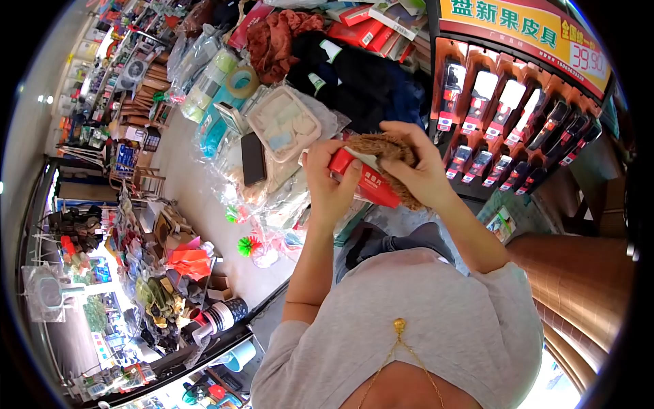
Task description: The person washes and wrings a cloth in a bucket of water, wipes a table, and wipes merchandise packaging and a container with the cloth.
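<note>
My left hand [332, 178] is closed on a red package [371, 183] with white lettering, its thumb pressed on the front. A brown furry item [387, 148] lies against the package, and part of it shows above and to the right. I cannot make out what kind of item it is. My right hand [417, 167] grips this furry item, with the fingers bent over its top. Left of my hands, a clear plastic box [285, 124] with pale contents rests on the pile, beside a dark phone [253, 159].
A roll of tape [242, 82], dark clothing [340, 82] and a rust-coloured cloth [276, 41] lie on the heap ahead. To the right stands a display rack [507, 112] of packaged belts under a yellow sign [518, 27]. Crowded goods shelves [139, 82] line the left.
</note>
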